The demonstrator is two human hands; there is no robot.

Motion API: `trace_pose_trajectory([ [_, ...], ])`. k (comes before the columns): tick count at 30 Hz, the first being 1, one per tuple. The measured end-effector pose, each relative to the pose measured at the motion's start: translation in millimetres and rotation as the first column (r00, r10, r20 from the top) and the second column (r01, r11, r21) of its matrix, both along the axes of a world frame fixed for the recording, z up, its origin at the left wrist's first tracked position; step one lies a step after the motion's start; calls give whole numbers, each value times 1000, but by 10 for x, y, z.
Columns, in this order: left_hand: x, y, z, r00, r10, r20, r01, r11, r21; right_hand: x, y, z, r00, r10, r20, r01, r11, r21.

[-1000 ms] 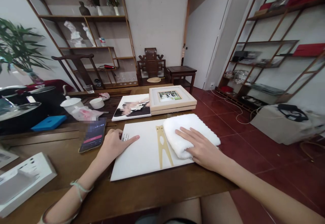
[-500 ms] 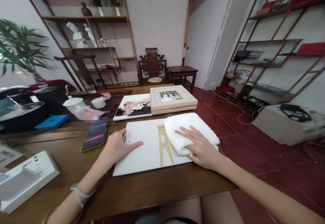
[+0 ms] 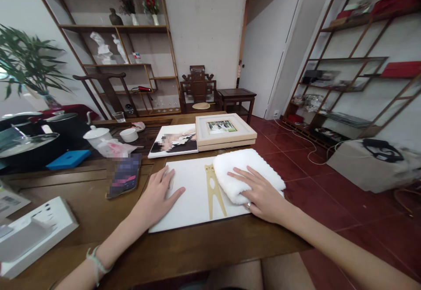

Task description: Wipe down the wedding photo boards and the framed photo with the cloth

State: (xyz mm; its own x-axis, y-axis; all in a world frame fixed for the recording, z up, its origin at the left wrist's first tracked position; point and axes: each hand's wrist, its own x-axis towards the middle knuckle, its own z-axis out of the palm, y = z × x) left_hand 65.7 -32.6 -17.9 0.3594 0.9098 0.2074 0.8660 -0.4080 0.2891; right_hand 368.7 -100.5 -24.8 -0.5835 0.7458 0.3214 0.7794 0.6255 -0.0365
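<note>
A white flat board or album point(image 3: 187, 198) lies on the wooden table in front of me. My left hand point(image 3: 162, 195) rests palm down on its left side, fingers stretched out and thumb apart. On the right part of the board is a folded white towel point(image 3: 259, 167). My right hand point(image 3: 259, 191) lies on the towel with its fingers spread, a ring on one of them. Between the two hands, partly beside the towel's edge, lies a flat yellowish tool with two long legs and an oval hole point(image 3: 212, 189).
Behind the board are a photo print point(image 3: 171, 141) and a wooden box with a framed picture point(image 3: 226, 130). To the left lie a phone point(image 3: 125, 176), a blue box point(image 3: 68, 159), a white open box point(image 3: 39, 233), a lidded white teapot point(image 3: 97, 135) and dark pots point(image 3: 31, 147).
My left hand has shifted slightly and its fingers now lie further over the board's left side. The right hand stays on the towel. The view has tilted a little.
</note>
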Motion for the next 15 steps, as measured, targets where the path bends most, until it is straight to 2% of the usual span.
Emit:
trace_pose_trajectory([
  [3, 3, -11, -119, 993, -107, 51, 110, 993, -51, 12, 90, 40, 1000, 1, 1, -1, 1000, -17],
  [10, 10, -20, -188, 982, -106, 155, 117, 991, -69, 10, 384, 58, 1000, -18, -23, 18, 1000, -6],
  [12, 11, -12, -191, 981, -100, 168, 114, 991, -75, -9, 320, 63, 1000, -15, -8, 15, 1000, -9],
  [15, 16, -3, -193, 974, -90, 210, 108, 991, -76, -29, 50, 83, 999, 7, 37, -6, 999, -38],
])
